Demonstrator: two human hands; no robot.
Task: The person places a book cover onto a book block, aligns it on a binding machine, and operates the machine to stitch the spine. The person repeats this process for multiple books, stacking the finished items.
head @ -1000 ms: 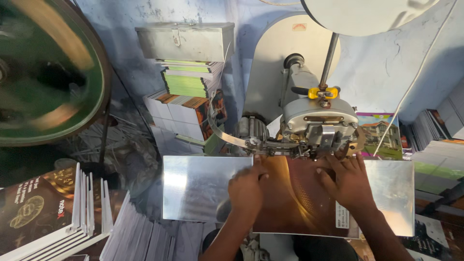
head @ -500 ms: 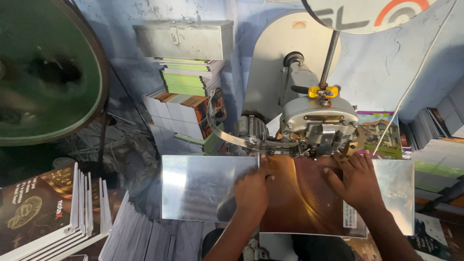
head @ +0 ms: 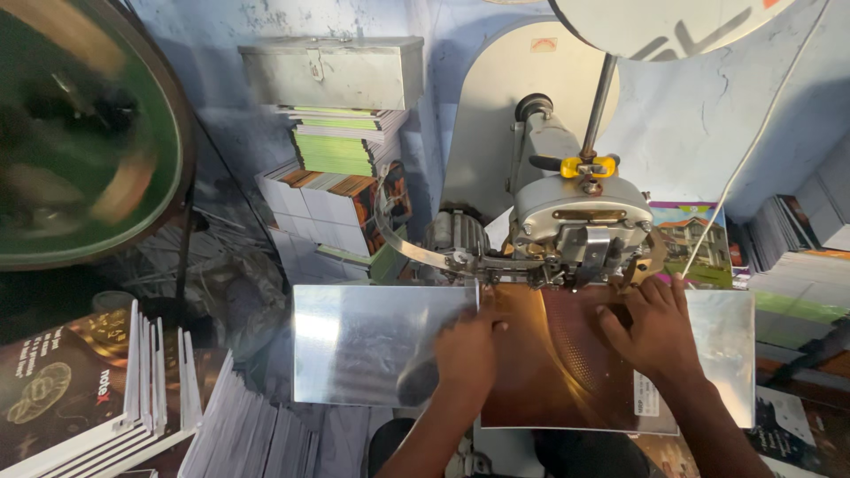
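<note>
A brown glossy booklet (head: 558, 372) lies flat on the shiny metal work plate (head: 363, 341) under the head of a grey stitching machine (head: 580, 226). My left hand (head: 467, 354) presses on the booklet's left edge, close to the machine's stitching point. My right hand (head: 651, 332) lies flat on the booklet's right part, fingers spread, just below the machine head. Both hands hold the booklet down against the plate.
A large green flywheel (head: 80, 133) spins at the upper left. Stacks of printed booklets (head: 336, 190) stand behind the plate beneath a grey metal box (head: 332, 71). More dark booklets (head: 97, 389) lean at the lower left, and piles (head: 797, 283) sit at the right.
The booklet has shifted to the right under the machine head, and both hands moved with it. The flywheel keeps turning.
</note>
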